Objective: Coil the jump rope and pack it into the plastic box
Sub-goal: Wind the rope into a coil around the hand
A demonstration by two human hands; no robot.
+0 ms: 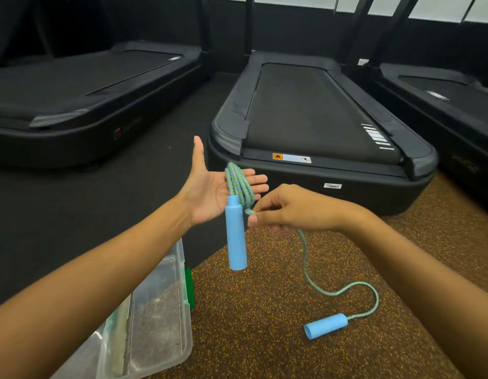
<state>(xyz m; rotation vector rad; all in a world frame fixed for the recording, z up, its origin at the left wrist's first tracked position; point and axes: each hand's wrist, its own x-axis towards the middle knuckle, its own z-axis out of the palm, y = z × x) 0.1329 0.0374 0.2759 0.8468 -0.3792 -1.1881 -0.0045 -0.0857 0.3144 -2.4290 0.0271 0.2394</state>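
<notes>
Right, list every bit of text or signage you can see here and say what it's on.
No text is legible.
Orange warning-triangle label on the middle treadmill: wording too small.
White barcode sticker on its base: unreadable.
Red logo on the left treadmill: blurred.

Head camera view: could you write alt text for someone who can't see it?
A person's open left hand carries coils of blue-green jump rope, one blue handle hanging, while the right hand pinches the rope. The second handle lies on speckled flooring beside a clear plastic box, treadmills behind.
</notes>
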